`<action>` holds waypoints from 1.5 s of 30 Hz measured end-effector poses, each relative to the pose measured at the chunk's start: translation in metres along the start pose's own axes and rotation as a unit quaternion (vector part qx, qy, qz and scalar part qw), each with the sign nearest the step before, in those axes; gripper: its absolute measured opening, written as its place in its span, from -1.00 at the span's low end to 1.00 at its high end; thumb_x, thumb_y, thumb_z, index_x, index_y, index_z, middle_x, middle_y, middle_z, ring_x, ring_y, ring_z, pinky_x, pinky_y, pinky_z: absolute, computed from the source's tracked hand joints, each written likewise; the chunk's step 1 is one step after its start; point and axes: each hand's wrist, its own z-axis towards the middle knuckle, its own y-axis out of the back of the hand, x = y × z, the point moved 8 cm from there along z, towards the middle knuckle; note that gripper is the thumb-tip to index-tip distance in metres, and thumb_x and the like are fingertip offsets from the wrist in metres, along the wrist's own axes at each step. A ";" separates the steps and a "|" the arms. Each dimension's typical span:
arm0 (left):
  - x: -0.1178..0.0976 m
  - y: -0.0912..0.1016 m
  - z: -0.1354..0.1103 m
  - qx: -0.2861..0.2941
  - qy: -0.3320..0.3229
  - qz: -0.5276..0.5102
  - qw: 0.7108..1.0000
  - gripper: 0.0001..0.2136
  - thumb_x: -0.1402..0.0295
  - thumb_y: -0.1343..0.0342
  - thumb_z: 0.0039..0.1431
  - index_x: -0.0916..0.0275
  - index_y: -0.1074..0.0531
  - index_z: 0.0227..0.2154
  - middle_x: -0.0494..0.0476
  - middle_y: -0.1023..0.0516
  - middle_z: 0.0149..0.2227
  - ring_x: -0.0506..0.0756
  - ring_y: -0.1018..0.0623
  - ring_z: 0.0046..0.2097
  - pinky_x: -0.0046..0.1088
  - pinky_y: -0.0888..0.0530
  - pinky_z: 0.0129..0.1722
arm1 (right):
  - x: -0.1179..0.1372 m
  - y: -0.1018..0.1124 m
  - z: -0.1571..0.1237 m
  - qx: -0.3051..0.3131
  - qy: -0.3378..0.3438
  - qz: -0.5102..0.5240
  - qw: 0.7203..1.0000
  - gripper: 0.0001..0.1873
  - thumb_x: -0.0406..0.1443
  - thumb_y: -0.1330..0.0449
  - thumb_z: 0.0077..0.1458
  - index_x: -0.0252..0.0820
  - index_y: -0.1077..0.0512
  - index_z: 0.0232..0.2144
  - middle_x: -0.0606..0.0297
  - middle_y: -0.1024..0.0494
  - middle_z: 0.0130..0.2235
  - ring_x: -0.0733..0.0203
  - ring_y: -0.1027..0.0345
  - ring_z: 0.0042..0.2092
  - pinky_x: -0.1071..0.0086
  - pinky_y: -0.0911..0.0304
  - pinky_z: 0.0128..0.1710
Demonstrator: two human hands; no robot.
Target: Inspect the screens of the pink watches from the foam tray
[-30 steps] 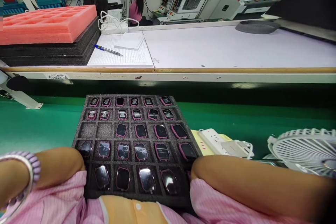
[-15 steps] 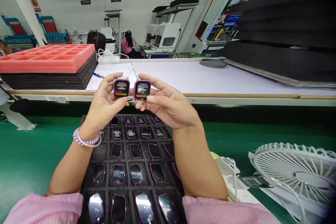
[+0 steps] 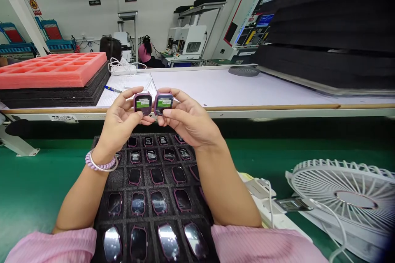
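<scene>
Purple-cased left watch (image 3: 142, 102): pinched upright just left of frame centre by the left hand (image 3: 119, 125), index finger along the top edge, thumb at the lower screen edge; probably gripped by the rim to leave most of the display uncovered.
Right watch (image 3: 163, 102): held just beside, at matching height, by the right hand (image 3: 196, 125); fingers closed on the case, index finger over the top, thumb across the lower face, remaining fingertips partly hidden.
Lit screens (image 3: 146, 104): green-banded and turned toward the camera, presumably for viewing together; small text too fine to read.
Black tray (image 3: 125, 197): set beneath the forearms, lower middle of the frame; divided into cells, likely to keep cases from knocking.
Seated watches (image 3: 138, 243): face up, set singly in cells; several lit with text in the upper rows, dark or reflective lower down.
Bench (image 3: 210, 84): across mid-frame, beyond the raised hands.
Pink foam (image 3: 61, 81): stacked on black foam (image 3: 61, 96), upper left, apparently piled to save room.
Pen (image 3: 113, 89): laid by paper (image 3: 132, 81), perhaps for notes.
Fan (image 3: 354, 200): lower right, tilted upward, perhaps for cooling.
Co-worker (image 3: 145, 52): seated in pink, upper left of centre, turned away.
</scene>
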 end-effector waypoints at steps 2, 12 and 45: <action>0.000 -0.001 0.000 -0.002 0.010 -0.002 1.000 -0.53 0.39 -0.27 0.20 0.17 -0.35 0.16 0.11 -0.61 -0.05 0.01 -0.69 -0.30 -0.54 -0.70 -0.23 | -0.002 0.002 0.001 -0.012 0.005 -0.002 1.000 -0.46 -0.24 -0.47 0.09 -0.13 -0.35 0.05 0.35 -0.51 -0.22 0.34 -0.39 -0.39 0.42 -0.40 -0.37; 0.003 -0.001 0.001 -0.015 0.026 -0.013 0.999 -0.59 0.36 -0.22 0.22 0.18 -0.37 0.12 0.07 -0.62 -0.14 0.02 -0.70 -0.33 -0.54 -0.70 -0.28 | -0.007 0.004 0.003 -0.046 0.022 -0.002 0.999 -0.48 -0.23 -0.49 0.05 -0.10 -0.37 -0.01 0.40 -0.47 -0.26 0.38 -0.33 -0.43 0.45 -0.37 -0.40; -0.029 0.027 0.057 -0.014 -0.050 0.036 0.998 -0.39 0.40 -0.38 -0.04 0.08 -0.40 0.13 0.10 -0.59 -0.06 0.02 -0.64 -0.31 -0.45 -0.69 -0.20 | 0.028 -0.001 0.065 -0.003 0.090 -0.039 0.995 -0.45 0.09 -0.38 0.14 -0.04 -0.35 0.00 0.26 -0.53 -0.13 0.21 -0.41 -0.35 0.28 -0.39 -0.32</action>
